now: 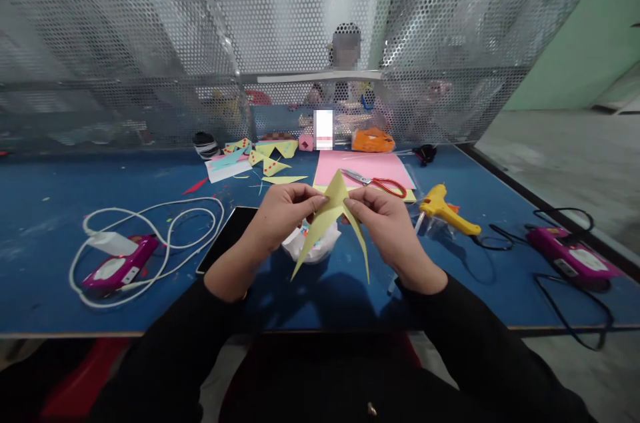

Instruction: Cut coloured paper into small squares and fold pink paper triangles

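A folded piece of yellow paper [334, 201] is held up between my two hands above the blue table, its peak upward and two pointed ends hanging down. My left hand [286, 211] pinches its left side between thumb and fingers. On the right side, my right hand [381, 217] grips it the same way. Behind and below the paper sits a white bowl-like container [320, 248] lined with something crumpled, with small coloured bits inside. Red-handled scissors [383, 183] lie just beyond my right hand on pink paper sheets [330, 166].
A yellow glue gun [447, 211] lies to the right, near a purple power strip [570, 253]. Leftward are a dark tablet or phone [227, 236], a white cable [173, 229] and another purple power strip [117, 269]. Cut yellow pieces [270, 163] lie before a perforated metal screen [300, 16]; a person sits behind it.
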Action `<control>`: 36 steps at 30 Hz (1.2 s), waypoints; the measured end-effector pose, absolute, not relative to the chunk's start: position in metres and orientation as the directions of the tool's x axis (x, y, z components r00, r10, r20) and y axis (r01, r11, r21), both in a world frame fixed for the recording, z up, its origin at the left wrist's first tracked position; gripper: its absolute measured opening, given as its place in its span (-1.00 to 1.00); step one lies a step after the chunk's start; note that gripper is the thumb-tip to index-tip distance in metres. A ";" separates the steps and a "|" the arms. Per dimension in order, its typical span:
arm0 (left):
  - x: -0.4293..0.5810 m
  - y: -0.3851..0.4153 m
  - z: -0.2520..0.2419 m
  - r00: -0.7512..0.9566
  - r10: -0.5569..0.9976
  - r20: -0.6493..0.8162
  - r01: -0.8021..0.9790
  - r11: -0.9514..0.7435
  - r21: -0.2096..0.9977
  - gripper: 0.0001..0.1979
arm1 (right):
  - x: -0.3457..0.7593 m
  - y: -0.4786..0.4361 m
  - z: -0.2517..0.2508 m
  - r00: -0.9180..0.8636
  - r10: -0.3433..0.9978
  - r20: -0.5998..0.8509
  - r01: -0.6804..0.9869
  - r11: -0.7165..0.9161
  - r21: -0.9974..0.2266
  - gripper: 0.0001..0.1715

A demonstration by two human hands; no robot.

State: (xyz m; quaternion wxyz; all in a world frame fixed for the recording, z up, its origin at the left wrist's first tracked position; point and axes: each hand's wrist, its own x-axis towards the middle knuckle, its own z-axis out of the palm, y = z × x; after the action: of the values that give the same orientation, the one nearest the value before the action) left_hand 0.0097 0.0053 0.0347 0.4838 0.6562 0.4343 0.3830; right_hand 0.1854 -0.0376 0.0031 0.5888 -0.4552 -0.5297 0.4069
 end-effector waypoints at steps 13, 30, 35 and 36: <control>0.015 -0.011 0.026 0.396 0.918 -0.020 0.201 -0.066 0.977 -0.80 | 0.190 -0.044 0.004 0.166 0.957 0.236 -0.071 0.250 -0.966 -0.79; 0.002 -0.023 0.019 0.498 0.855 -0.144 0.164 0.070 0.984 -0.80 | 0.199 -0.041 0.004 0.244 0.928 0.283 -0.014 0.295 -0.955 -0.89; -0.003 -0.027 0.017 0.491 0.855 -0.169 0.182 0.089 0.979 -0.82 | 0.204 -0.041 0.003 0.263 0.916 0.302 -0.006 0.315 -0.949 -0.90; -0.006 -0.028 0.017 0.495 0.851 -0.175 0.197 0.087 0.977 -0.83 | 0.205 -0.041 0.004 0.271 0.912 0.308 -0.003 0.320 -0.947 -0.91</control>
State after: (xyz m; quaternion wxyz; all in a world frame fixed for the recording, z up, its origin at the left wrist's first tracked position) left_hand -0.0056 -0.0276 0.0166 0.6036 0.6191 0.4230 0.2709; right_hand 0.2049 -0.0406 0.0035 0.6481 -0.4641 -0.4899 0.3528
